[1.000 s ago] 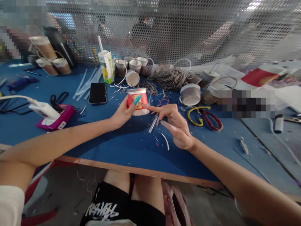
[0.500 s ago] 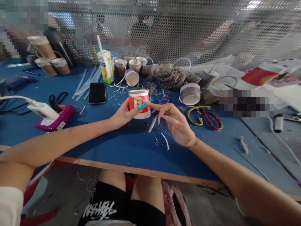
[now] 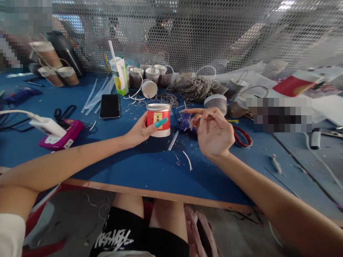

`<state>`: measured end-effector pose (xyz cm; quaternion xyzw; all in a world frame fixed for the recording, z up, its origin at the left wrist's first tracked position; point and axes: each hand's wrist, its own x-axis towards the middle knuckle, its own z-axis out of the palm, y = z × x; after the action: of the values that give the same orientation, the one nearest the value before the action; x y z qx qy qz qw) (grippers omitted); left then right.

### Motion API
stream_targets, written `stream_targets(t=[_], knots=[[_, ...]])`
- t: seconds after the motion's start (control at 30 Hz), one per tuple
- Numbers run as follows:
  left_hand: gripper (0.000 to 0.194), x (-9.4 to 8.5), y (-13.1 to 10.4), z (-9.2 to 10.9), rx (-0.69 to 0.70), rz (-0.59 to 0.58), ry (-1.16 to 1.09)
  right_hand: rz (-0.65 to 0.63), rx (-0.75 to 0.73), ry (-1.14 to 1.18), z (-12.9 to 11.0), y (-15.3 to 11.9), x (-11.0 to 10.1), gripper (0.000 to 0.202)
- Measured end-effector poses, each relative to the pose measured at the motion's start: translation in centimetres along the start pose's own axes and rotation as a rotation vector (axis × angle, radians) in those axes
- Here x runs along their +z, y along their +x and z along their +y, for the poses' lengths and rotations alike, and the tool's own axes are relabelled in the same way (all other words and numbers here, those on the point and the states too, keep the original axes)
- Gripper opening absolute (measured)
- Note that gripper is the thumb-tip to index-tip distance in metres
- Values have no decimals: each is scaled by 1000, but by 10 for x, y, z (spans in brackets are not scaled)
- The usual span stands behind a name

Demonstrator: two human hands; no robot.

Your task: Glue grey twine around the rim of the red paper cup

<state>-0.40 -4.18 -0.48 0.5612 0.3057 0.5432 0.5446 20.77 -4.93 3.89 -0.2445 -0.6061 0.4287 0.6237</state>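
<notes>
My left hand (image 3: 137, 132) is wrapped round a red and white paper cup (image 3: 164, 115) with a yellow label. Grey cord circles the cup near its rim, and a long turquoise thumbnail lies across its front. To the right of the cup, my right hand (image 3: 215, 132) is raised with the palm showing and its fingers stretched out to the left; nothing shows in it. Partly behind those fingers lies a dark blue-purple tool (image 3: 184, 123), perhaps a glue gun; whether the fingers touch it I cannot tell. A clear glue stick (image 3: 173, 140) lies between my hands.
Behind are a phone (image 3: 109, 106), a drink carton (image 3: 119, 76), several cord-wrapped cups (image 3: 136, 77) and a heap of grey cord (image 3: 194, 88). Red-handled scissors or pliers (image 3: 243, 137) lie right of my right hand. A purple power strip (image 3: 62, 136) sits at left.
My right hand has moved away from the cup to the right and opened, leaving the blue-purple tool more visible. The left hand still holds the cup, its label now more exposed.
</notes>
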Motion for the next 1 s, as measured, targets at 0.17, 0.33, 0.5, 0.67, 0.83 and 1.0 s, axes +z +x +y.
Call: stream_targets(t=[0.17, 0.33, 0.5, 0.67, 0.83, 1.0], knots=[[74, 3, 0, -1, 17, -42, 26, -173, -31, -109, -9, -11, 5, 20], [74, 5, -3, 3, -1, -85, 145, -433, -24, -349, -8, -21, 3, 27], [77, 5, -3, 4, -14, -64, 214, -392, -2, -335, -4, -19, 0, 28], [76, 5, -2, 4, 11, -24, 247, -173, -103, -257, 2, -14, -1, 35], [74, 6, -3, 5, -7, -34, 247, -158, -93, -224, 4, -14, 0, 39], [77, 4, -3, 6, -15, -58, 218, -262, 12, -152, 0, -15, 4, 36]])
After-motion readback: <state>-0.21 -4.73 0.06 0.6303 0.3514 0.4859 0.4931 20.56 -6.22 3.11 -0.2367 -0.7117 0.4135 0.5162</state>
